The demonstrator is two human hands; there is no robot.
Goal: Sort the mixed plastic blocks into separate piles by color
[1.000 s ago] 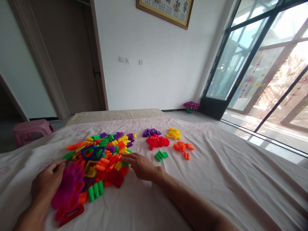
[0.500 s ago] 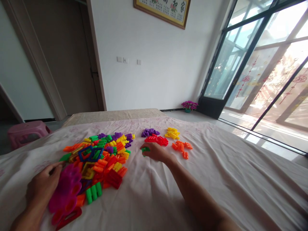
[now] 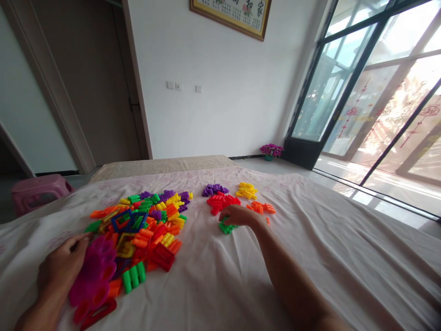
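Note:
My right hand (image 3: 239, 215) is over green blocks (image 3: 226, 226) on the cloth, its fingers curled down onto them. Just behind it lie red blocks (image 3: 220, 202), with purple blocks (image 3: 215, 190) and yellow blocks (image 3: 246, 190) farther back and orange blocks (image 3: 262, 208) to the right. My left hand (image 3: 65, 257) rests at the left edge of a large mixed pile (image 3: 148, 225), beside a magenta piece (image 3: 94, 271). Its thumb and forefinger are pressed together near a green piece (image 3: 93, 226); whatever they hold is hidden.
A pale patterned cloth (image 3: 327, 257) covers the wide surface, with wrinkles at the right. A pink stool (image 3: 41, 191) stands beyond its left edge. Flowers in a pot (image 3: 271, 151) sit on the floor by the glass doors.
My right hand has moved right with its green block, and more green blocks now show beneath it. It now hides part of the orange group. My left hand stays in place.

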